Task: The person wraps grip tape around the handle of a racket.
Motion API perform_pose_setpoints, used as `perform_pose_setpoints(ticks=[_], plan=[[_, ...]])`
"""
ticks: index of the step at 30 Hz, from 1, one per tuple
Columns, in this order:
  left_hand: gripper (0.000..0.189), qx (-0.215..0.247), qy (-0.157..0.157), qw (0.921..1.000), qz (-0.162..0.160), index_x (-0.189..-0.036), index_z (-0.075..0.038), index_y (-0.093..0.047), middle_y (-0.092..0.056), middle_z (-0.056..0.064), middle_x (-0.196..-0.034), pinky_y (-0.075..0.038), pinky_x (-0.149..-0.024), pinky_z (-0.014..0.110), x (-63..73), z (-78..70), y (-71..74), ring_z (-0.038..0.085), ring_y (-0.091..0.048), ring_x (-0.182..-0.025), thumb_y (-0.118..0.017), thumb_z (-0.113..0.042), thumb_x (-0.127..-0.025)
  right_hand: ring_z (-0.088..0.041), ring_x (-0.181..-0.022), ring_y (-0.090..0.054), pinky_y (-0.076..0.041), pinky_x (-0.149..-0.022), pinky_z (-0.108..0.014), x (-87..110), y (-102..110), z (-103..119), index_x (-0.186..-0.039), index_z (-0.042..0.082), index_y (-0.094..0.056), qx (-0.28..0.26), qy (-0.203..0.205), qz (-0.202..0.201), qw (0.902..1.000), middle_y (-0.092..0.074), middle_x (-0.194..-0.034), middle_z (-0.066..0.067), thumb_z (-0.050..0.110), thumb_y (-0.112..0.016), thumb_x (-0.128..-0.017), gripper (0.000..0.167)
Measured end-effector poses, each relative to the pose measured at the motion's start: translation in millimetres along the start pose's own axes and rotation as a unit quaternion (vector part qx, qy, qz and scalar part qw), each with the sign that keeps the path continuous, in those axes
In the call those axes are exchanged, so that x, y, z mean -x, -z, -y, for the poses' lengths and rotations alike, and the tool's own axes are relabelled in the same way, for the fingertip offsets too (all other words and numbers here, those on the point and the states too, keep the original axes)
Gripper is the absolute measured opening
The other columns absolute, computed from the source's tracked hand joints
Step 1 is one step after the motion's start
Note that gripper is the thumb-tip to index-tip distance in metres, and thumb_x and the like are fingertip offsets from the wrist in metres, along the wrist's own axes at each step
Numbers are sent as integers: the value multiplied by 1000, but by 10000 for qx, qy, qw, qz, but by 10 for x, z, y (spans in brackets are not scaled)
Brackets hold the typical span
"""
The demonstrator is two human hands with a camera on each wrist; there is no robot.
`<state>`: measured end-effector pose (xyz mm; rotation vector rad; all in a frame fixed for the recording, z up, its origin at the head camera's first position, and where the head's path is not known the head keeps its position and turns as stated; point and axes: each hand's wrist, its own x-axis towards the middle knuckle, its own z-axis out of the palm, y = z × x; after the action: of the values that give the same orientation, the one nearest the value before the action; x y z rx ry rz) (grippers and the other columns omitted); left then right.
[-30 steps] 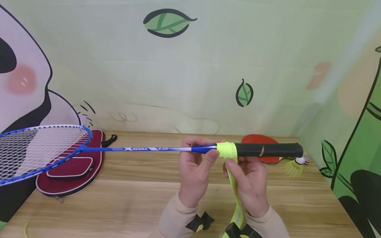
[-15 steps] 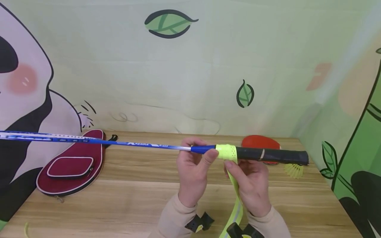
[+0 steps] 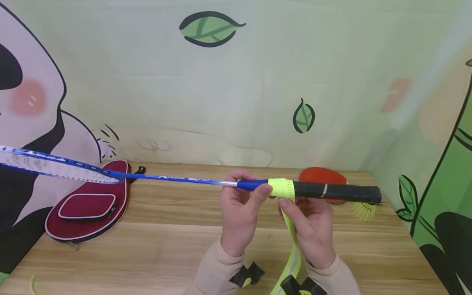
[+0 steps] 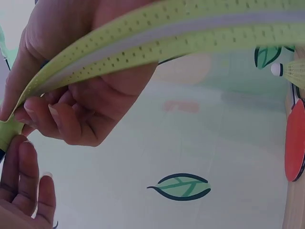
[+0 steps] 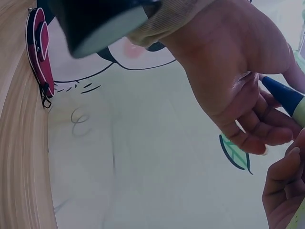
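Clearly, my right hand (image 3: 315, 231) pinches the perforated neon-yellow strip (image 3: 293, 259) at its wrap's lower edge, nearer the bare black handle (image 3: 346, 192).
My left hand (image 3: 239, 227) curls thumb and fingers round the slim blue badminton racket (image 3: 206, 181), mid-frame, its long axis running left to right, crosswise to the hanging strip; farther out, at lower left, I see a maroon, white-piped case (image 3: 88, 205), contents hidden.

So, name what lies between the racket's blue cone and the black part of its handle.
The head view shows a wrapped band of yellow perforated tape between the blue cone and the black handle.
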<state>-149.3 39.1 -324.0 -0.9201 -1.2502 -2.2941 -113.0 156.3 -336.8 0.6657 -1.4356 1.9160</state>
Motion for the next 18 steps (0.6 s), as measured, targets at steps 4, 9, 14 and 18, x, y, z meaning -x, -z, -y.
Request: perform_pose_setpoints(ticks=[4, 9, 14, 18], plan=[[59, -355, 213, 9991, 77, -103, 13, -39, -60, -3, -89, -44, -90, 31, 5, -20, -9, 14, -58, -85, -76, -29, -86, -13, -55, -51, -42, -48, -24, 1, -16, 30, -95, -3, -65, 186, -272, -248, 9991, -59, -68, -2, -21, -58, -83, 24], [50, -128, 174, 9994, 281, -112, 3, -37, -64, 10, -101, -41, -97, 38, 3, -26, -26, 22, -60, -93, -75, -11, -83, -13, -54, -51, -44, -50, -23, -10, -41, 54, -92, -4, -63, 313, -521, -377, 9974, -58, -66, -3, -18, -60, -84, 15], [48, -47, 201, 9997, 128, -114, -10, -40, -64, -1, -92, -42, -95, 33, 6, -28, -19, 15, -61, -84, -77, -13, -83, -11, -59, -52, -45, -54, -22, -16, -43, 48, -93, -3, -65, 472, -480, -294, 9973, -60, -70, -2, -19, -62, -82, 19], [49, -137, 146, 9998, 6, -113, -9, -40, -62, -1, -89, -43, -93, 31, 7, -27, -13, 13, -60, -80, -78, -14, -83, -12, -60, -52, -44, -53, -23, -17, -17, 25, -97, -4, -65, 529, -270, 9, 9982, -60, -72, -2, -19, -60, -83, 20]])
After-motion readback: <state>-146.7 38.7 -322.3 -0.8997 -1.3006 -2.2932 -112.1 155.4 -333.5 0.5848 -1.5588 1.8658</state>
